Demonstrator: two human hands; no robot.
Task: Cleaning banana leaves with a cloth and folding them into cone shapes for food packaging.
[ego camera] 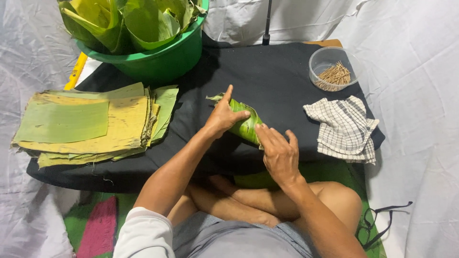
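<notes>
At frame centre, left hand (221, 117) and right hand (279, 153) each grip the leaf parcel (245, 125) (unpinned); slackened fingers could let the fold spring open.

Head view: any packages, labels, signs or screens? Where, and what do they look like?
No labels, signs or screens.
Banana-leaf parcel: mid black mat, green, rolled, held by left hand and right hand.
Clear plastic tub: far right, round, holding wooden picks.
Green basin: far left, round, full of folded leaves.
</notes>
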